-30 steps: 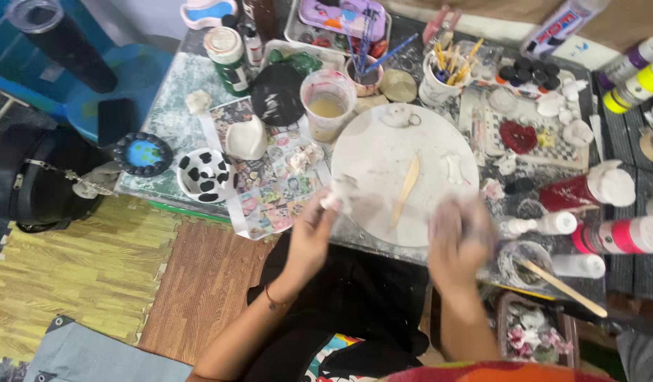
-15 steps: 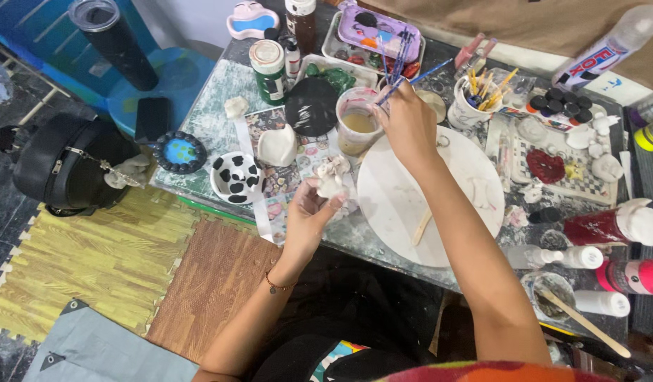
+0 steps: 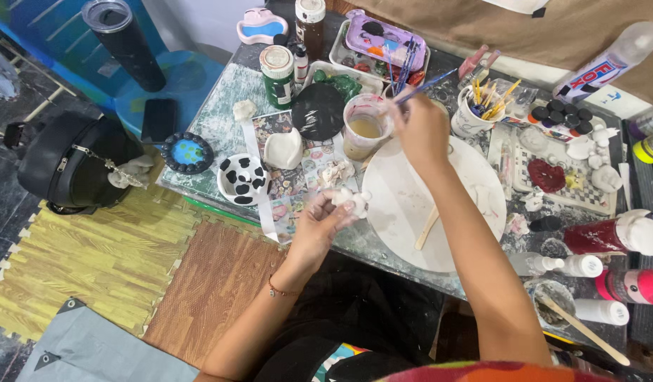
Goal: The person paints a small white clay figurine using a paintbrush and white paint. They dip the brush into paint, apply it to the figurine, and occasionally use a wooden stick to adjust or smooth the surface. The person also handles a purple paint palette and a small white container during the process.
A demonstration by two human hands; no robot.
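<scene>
The left hand (image 3: 318, 228) held a small white clay piece (image 3: 352, 199) above the near edge of the table, its fingers curled and pinching the lump from below and the side. The piece was pale, matte and lumpy, with rounded bumps; its finer shape was too small to make out. It hung just left of the round white work board (image 3: 468, 212), on which a wooden stick (image 3: 427, 228) lay at a slant. The right hand (image 3: 420, 127) reached across the board toward the far side, fingers pressed together around the handle of a thin blue paintbrush (image 3: 424, 86), whose tip end sat over a plastic cup of murky yellowish water (image 3: 365, 127). Left of the cup lay a black disc (image 3: 317, 111), and nearer the edge stood a white bowl with black cow spots (image 3: 243, 179). A white mug of brushes and sticks (image 3: 474, 113) stood just right of the hand
</scene>
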